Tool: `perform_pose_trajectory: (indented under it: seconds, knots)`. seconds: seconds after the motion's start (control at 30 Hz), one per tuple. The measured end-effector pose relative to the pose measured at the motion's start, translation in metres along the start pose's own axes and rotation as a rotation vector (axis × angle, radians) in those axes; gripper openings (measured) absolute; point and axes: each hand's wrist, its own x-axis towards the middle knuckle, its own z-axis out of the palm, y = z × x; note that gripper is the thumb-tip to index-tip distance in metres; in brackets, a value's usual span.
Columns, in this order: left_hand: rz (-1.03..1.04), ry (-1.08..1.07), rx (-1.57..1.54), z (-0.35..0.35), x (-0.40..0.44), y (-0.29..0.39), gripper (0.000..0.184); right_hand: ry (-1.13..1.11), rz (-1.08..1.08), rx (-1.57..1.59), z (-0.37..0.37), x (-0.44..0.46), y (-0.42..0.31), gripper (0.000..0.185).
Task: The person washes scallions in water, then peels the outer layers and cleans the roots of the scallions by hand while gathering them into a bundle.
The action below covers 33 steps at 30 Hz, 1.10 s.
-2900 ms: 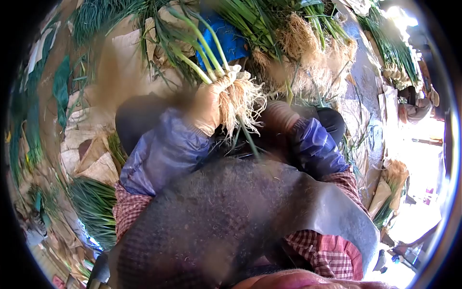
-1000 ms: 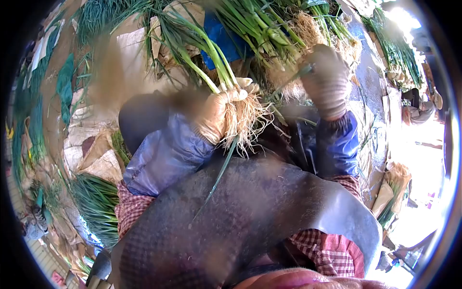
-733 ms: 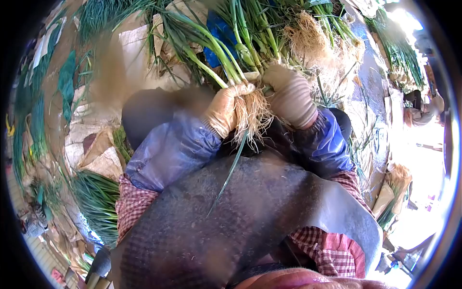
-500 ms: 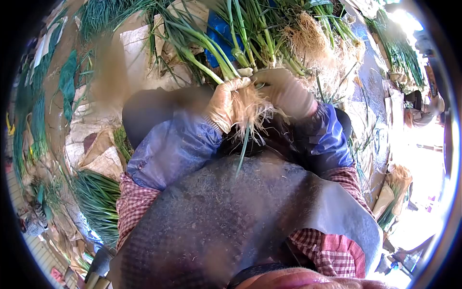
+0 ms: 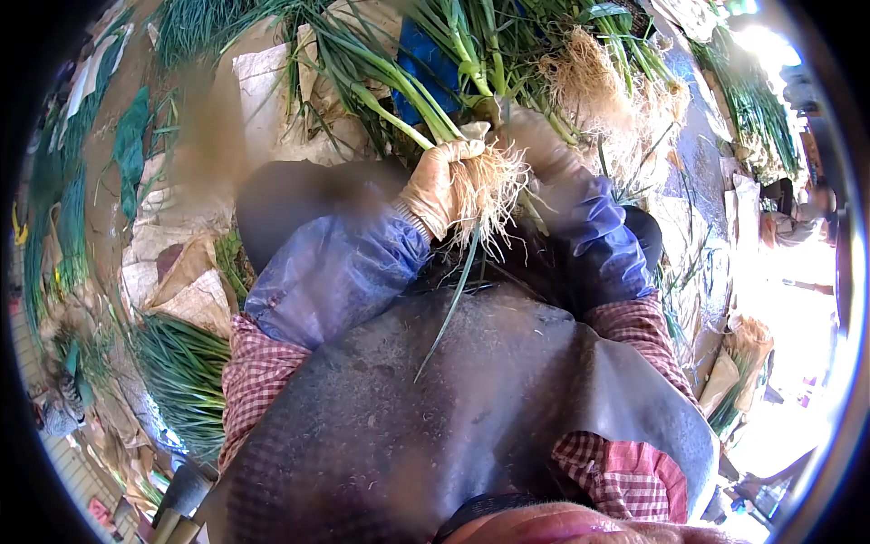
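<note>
My left hand [image 5: 435, 186], in a tan glove, is wrapped around a bunch of green onions [image 5: 399, 86]. Their leaves fan up and left, and the pale stringy roots [image 5: 489, 186] spill out to the right of the fist. A single thin green leaf [image 5: 453, 304] dangles below the roots over the dark apron [image 5: 426, 381]. My right hand [image 5: 535, 140], gloved too, is just right of the roots, beside the lower stems of other green onions [image 5: 476, 68]. Motion blur smears its fingers, so whether it grips a stem cannot be made out.
A heap of green onions with tangled dry roots [image 5: 584, 77] lies beyond my right hand. More bundled onions [image 5: 186, 385] lie on the left and at the far right [image 5: 757, 109]. Pale sacking [image 5: 263, 86] and a blue sheet [image 5: 421, 68] lie on the ground.
My left hand has shifted slightly right and turned, and its root bunch now spreads wider. My right hand has moved slightly up, its forearm drawn left. The dangling leaf hangs lower.
</note>
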Motion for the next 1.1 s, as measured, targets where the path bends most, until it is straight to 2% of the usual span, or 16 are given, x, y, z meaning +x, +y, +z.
perform_pose_trajectory:
  seconds: [0.07,0.13,0.2,0.27,0.3,0.33,0.4,0.47,0.5,0.6,0.63,0.7,0.8,0.9,1.0,1.1]
  knots:
    - [0.009,-0.004,0.015,-0.002,0.0,0.003,0.019,-0.124,0.133,-0.317,0.011,-0.013,-0.026,0.043]
    - [0.022,-0.003,0.022,-0.003,0.002,0.004,0.017,-0.182,-0.186,-0.951,0.012,-0.021,-0.023,0.041]
    - [0.013,-0.076,-0.097,-0.003,0.004,0.007,0.016,-0.144,-0.154,-0.834,-0.011,-0.007,0.032,0.041]
    - [-0.03,-0.151,-0.19,0.007,-0.005,0.014,0.016,0.01,0.132,-0.767,-0.019,-0.001,0.018,0.043]
    - [-0.04,-0.283,-0.309,0.009,-0.008,0.013,0.019,0.05,0.292,-0.624,-0.043,0.004,0.044,0.044]
    - [-0.03,-0.259,-0.277,0.01,-0.013,0.015,0.02,0.111,0.445,-0.484,-0.068,0.01,0.07,0.044]
    - [0.029,-0.126,-0.215,0.013,-0.021,0.018,0.024,0.268,0.578,-0.633,-0.086,0.002,0.031,0.043]
    - [-0.028,-0.224,-0.197,0.002,-0.017,0.017,0.024,0.353,0.299,-0.824,-0.062,-0.004,-0.034,0.045]
    - [-0.044,-0.236,-0.178,-0.002,-0.017,0.015,0.024,0.348,0.302,-0.827,-0.048,0.0,-0.045,0.045]
    - [-0.123,-0.231,-0.141,0.0,-0.023,0.007,0.024,0.198,0.574,0.094,-0.007,0.011,-0.051,0.045]
    - [-0.18,-0.241,-0.108,0.003,-0.026,0.005,0.025,0.156,0.554,0.302,0.005,0.014,-0.055,0.044]
    - [-0.093,-0.17,0.006,0.007,-0.027,0.001,0.024,0.068,0.557,0.72,0.03,0.019,-0.063,0.044]
    - [-0.045,-0.094,0.011,-0.002,-0.028,0.002,0.026,-0.161,0.306,0.689,-0.003,0.038,-0.023,0.036]
    - [0.01,-0.175,0.056,-0.002,-0.028,0.005,0.026,-0.071,0.359,0.405,-0.002,0.015,-0.061,0.025]
    - [-0.112,-0.077,-0.012,0.005,-0.032,0.009,0.024,0.302,0.302,0.399,-0.004,-0.008,-0.067,0.018]
    - [0.004,-0.066,0.063,0.001,-0.026,0.006,0.023,0.359,0.314,0.296,0.006,-0.021,-0.087,0.019]
